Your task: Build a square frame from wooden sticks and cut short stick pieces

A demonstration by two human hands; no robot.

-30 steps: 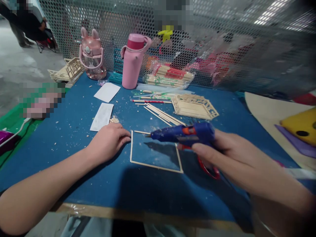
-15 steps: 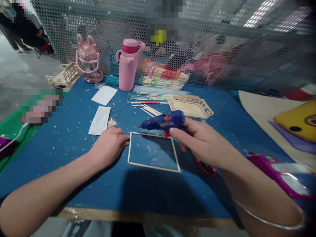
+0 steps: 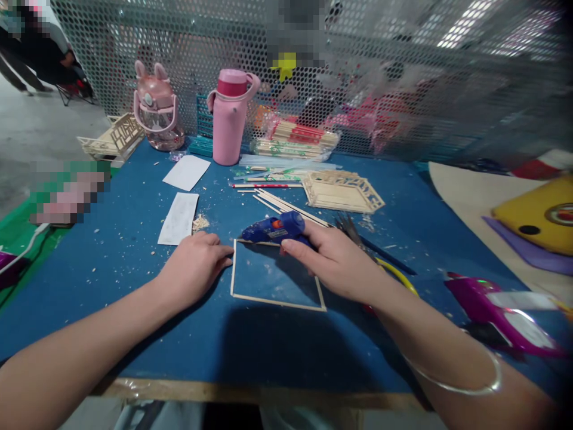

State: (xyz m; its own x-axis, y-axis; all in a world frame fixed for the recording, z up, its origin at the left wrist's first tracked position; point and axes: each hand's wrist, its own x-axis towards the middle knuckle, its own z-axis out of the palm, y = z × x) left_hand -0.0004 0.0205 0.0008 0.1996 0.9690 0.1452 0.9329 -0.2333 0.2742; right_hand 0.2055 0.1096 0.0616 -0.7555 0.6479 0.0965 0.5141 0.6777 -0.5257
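Observation:
A square frame of thin wooden sticks (image 3: 277, 301) lies on the blue table (image 3: 134, 322). My left hand (image 3: 192, 269) rests palm down at its left side, fingers loosely curled, fingertips touching the frame's upper left corner. My right hand (image 3: 333, 260) grips a blue glue gun (image 3: 273, 229). Its nozzle points left and sits on the frame's top stick near the upper left corner.
Loose sticks (image 3: 290, 207) and a finished lattice tray (image 3: 342, 191) lie behind the frame. Two pink bottles (image 3: 228, 116) stand by the mesh fence, near packs of sticks (image 3: 298, 140). Paper slips (image 3: 179, 218) lie left. A purple tool (image 3: 496, 310) and yellow cable sit right.
My right hand has brought the glue gun down and to the left, from above the frame's right side onto the top stick. My left hand has kept still.

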